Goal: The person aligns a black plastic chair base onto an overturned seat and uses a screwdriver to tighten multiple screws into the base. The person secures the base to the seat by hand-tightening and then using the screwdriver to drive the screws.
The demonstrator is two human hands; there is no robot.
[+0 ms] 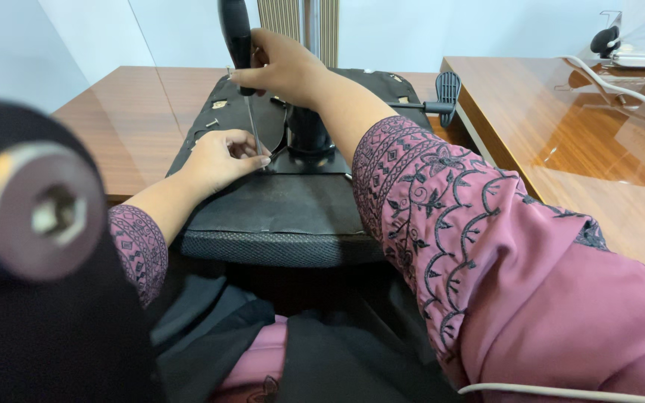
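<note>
— While the upturned chair seat (278,216) lies on the counter (143,112), what step is this?
— Screw-driving: right hand (281,67) grips the screwdriver (237,45); left hand (222,158) fingers pinch its tip. Next likely needs steady downward pressure.

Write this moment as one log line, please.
right hand: grips black screwdriver upright | left hand: fingers at shaft tip | under: upturned black chair seat on wooden desk | loose screws on seat
</note>
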